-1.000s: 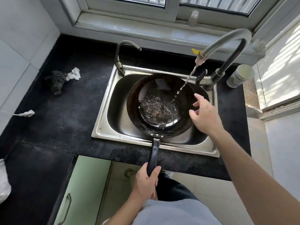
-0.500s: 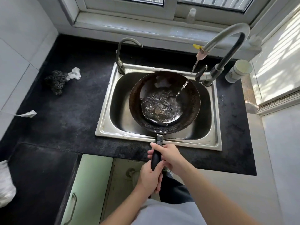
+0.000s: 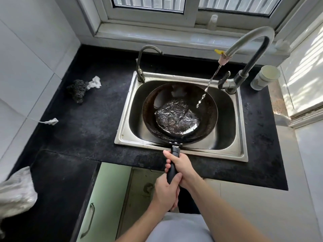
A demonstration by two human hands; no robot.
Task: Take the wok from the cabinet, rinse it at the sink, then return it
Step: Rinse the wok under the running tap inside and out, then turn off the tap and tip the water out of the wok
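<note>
Black counter (image 3: 83, 123) by a window (image 3: 148, 5). The wok (image 3: 148, 110) sits in the steel sink (image 3: 125, 123). The left hand (image 3: 166, 195) and right hand (image 3: 182, 165) both grip its handle (image 3: 175, 151).

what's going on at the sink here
A person is rinsing a wok in the sink. Both hands grip its black handle: the right hand nearer the pan, the left hand at the end. A thin stream from the tall faucet falls into the wok, which holds a shallow pool of water.
</note>
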